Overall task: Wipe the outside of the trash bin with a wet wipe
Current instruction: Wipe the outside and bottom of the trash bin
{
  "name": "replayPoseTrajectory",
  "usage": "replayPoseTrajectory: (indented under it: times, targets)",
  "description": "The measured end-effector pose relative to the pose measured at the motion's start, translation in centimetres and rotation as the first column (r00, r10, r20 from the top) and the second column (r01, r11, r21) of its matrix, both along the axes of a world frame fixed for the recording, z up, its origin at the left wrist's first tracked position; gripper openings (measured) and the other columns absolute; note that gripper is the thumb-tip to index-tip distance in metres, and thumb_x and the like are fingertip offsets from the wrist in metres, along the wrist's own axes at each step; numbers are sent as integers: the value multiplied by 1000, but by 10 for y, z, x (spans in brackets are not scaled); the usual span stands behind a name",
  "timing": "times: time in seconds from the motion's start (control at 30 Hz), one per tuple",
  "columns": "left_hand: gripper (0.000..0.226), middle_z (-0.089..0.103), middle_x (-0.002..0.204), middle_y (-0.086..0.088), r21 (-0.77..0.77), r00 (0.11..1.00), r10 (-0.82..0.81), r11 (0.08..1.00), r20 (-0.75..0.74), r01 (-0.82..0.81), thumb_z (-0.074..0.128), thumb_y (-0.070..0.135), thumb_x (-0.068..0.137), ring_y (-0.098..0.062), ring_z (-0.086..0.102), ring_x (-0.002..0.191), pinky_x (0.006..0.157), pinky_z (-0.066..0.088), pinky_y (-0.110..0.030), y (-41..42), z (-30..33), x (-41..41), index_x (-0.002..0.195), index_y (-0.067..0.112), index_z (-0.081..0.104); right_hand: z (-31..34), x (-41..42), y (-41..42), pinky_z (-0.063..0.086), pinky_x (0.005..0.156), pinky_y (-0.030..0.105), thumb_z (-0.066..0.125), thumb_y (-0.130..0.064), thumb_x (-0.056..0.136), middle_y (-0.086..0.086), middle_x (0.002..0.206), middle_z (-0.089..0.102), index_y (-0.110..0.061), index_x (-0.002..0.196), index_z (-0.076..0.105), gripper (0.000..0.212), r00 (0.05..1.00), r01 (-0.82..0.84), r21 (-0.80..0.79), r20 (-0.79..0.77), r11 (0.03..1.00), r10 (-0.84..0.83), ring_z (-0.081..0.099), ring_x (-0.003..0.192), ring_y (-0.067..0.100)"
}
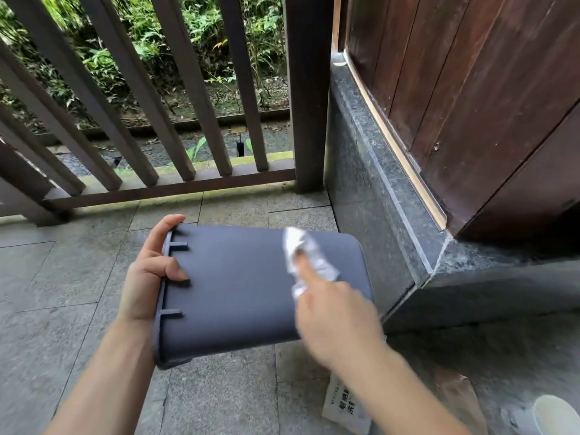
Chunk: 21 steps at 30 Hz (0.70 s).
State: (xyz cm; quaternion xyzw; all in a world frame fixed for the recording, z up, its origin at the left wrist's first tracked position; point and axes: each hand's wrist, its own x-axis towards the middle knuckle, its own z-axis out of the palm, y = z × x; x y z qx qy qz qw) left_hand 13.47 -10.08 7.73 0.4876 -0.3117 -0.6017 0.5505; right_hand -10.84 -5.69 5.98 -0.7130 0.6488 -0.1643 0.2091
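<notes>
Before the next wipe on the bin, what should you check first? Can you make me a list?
1. Bin held steady: ok. The left hand grips its rim end, and the bin is tipped on its side.
2. Wipe in hand: ok. The right hand presses it with the fingers onto the bin's upper side.
3. Wipe lying flat: not ok. It is bunched up, so only part of it touches.
4. Wipe wet enough: cannot tell.
5. Other sides of the bin clean: cannot tell. Only this side shows.
6. Spare wipes close by: cannot tell. A white packet lies on the floor near the right arm, but its contents are hidden.
</notes>
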Motion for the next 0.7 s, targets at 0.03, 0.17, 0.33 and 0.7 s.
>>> replayPoseTrajectory:
  times: [0.03,0.17,0.33,0.7]
  targets:
    - [83,66,106,-8,-6,1000,-11,1000,-2,11,43,-9,47,-33,61,84,73,46,-43,0,1,-2,112,33,71,-2,-19,-9,42,76,44,29,-36,96,9,147,46,-48,149,1,61,994,102,67,-42,993,-99,61,98,40]
    - [82,66,108,-10,-16,1000,-14,1000,-17,14,41,-10,49,-34,61,85,73,46,-44,0,3,2,113,33,71,-9,-76,-24,44,93,44,34,-25,93,16,140,51,-18,153,8,66,917,397,431,-222,810,-332,54,119,38]
    - [81,68,105,-5,-30,998,34,999,-44,-35,41,-8,49,-34,63,87,76,48,-48,1,3,13,113,33,70,-5,-77,-25,45,91,44,35,-20,89,18,138,51,-20,155,6,72,905,425,394,-162,815,-394,52,118,39]
    - [87,71,86,0,4,995,43,999,91,-44,50,-3,34,-29,57,74,60,44,-33,-4,0,1,110,34,74,-5,39,-5,3,121,47,35,-5,87,-6,164,-11,-18,157,5,77,991,-119,-104,52,987,125,-14,148,8]
